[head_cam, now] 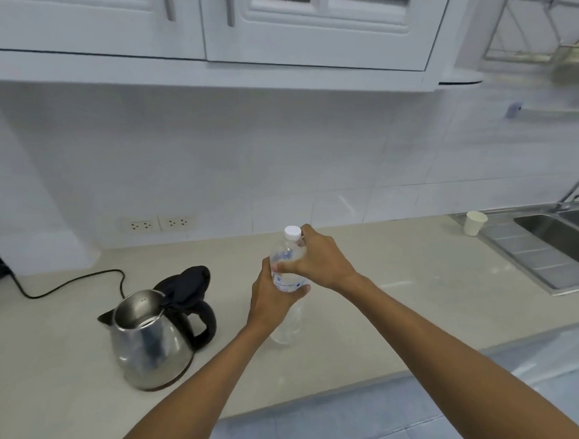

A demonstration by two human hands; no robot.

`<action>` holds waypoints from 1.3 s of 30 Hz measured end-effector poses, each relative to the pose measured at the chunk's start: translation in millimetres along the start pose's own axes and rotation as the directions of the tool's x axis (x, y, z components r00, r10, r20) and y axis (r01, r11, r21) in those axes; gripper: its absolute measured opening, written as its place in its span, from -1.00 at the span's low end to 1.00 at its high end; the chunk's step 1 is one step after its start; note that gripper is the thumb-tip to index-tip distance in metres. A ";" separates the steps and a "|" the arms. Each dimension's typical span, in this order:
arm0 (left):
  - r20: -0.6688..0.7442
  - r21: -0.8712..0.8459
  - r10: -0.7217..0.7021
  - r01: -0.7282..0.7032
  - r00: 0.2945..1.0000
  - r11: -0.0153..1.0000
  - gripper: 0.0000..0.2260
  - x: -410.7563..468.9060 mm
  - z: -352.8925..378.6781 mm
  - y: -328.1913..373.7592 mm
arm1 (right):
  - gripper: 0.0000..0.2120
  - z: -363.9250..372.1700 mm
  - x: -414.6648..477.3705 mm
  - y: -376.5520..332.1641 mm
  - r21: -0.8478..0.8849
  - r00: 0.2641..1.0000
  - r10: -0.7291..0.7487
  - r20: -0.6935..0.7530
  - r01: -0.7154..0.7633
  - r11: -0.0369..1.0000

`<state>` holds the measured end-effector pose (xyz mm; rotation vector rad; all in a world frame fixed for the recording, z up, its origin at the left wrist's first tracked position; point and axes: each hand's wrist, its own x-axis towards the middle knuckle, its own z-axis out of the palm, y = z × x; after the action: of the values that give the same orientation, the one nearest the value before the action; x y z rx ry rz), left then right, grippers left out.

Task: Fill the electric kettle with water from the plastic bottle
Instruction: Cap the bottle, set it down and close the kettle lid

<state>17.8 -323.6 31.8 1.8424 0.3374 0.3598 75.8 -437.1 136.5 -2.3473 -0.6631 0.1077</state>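
Observation:
A clear plastic bottle (286,321) with a white cap (292,233) stands upright on the beige counter (394,288). My left hand (270,300) wraps around its labelled middle. My right hand (319,259) grips the bottle's shoulder just below the cap, which is on. To the left stands the steel electric kettle (149,342) with its black lid (189,286) flipped up, so the inside shows. Its black handle (205,324) faces the bottle.
A black cord (72,282) runs left from behind the kettle. Two wall sockets (158,223) sit on the tiled wall. A white paper cup (475,222) stands by the steel sink (556,235) at the right. White cabinets (222,23) hang overhead.

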 end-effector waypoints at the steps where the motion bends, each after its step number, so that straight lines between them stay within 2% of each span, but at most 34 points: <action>1: -0.017 -0.004 -0.006 0.006 1.000 1.000 -0.35 8.0 8.8 -1.7 | -0.37 -0.5 8.6 8.4 -0.006 1.000 -0.007 0.000 0.007 1.000; 11: -0.086 0.001 -0.067 0.068 0.994 0.998 -0.29 61.7 64.8 -28.5 | -0.39 5.9 63.1 76.4 0.050 0.999 -0.007 0.031 0.005 0.999; 20: -0.147 -0.023 -0.117 0.115 0.982 0.993 -0.34 72.4 87.4 -52.1 | -0.38 20.3 78.3 104.5 0.075 0.997 -0.005 0.079 -0.001 0.997; 26: -0.113 0.033 -0.110 0.114 0.987 0.993 -0.22 66.9 87.6 -59.0 | -0.30 24.1 66.7 115.1 0.130 0.995 0.006 0.104 -0.019 0.991; 30: -0.056 0.101 -0.183 0.188 0.982 0.977 -0.32 66.3 82.1 -54.3 | -0.25 27.8 61.0 109.9 0.155 0.997 0.005 0.072 -0.016 0.988; 33: -0.015 0.161 -0.225 0.224 0.974 0.961 -0.31 62.4 76.2 -47.5 | -0.25 30.5 52.2 106.4 0.150 0.999 0.028 0.037 -0.034 0.988; 36: 0.008 0.236 -0.213 0.205 0.977 0.950 -0.28 50.2 64.9 -40.1 | -0.29 30.3 40.9 98.7 0.089 0.998 0.067 0.007 -0.067 0.994; 39: 0.043 0.304 -0.175 0.154 0.984 0.940 -0.22 31.9 47.1 -33.8 | -0.28 30.2 28.1 89.4 0.011 0.984 0.180 0.008 -0.180 0.984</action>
<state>64.5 -341.8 -11.5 2.1004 0.5175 0.1318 131.3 -462.0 59.2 -2.3928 -0.4507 0.2001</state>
